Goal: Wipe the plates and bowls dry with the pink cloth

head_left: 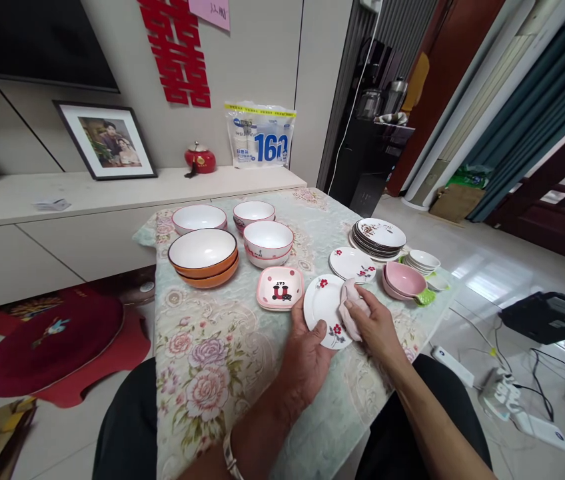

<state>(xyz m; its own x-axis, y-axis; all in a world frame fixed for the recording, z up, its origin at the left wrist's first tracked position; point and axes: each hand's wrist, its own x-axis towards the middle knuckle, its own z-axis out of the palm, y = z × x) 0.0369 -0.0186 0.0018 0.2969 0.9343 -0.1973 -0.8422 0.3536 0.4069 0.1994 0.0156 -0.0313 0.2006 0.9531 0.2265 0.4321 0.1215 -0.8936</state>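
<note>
A small white plate with red flowers (323,308) is tilted up above the table, gripped along its lower left edge by my left hand (307,353), thumb on its face. My right hand (373,325) clutches a pale pink cloth (351,308) pressed against the plate's right side. Just behind lies another flowered plate (351,263) on the tablecloth. Left of my left hand sit square pink cat dishes (278,287), stacked. To the right of the cloth are pink bowls (404,279) with green handles, one inside another.
Orange bowls (203,257) and white bowls with red rims (268,240) stand stacked at the table's back left. A stack of dark-rimmed plates (379,235) and small white dishes (422,260) are at the right. Behind runs a white cabinet (172,193).
</note>
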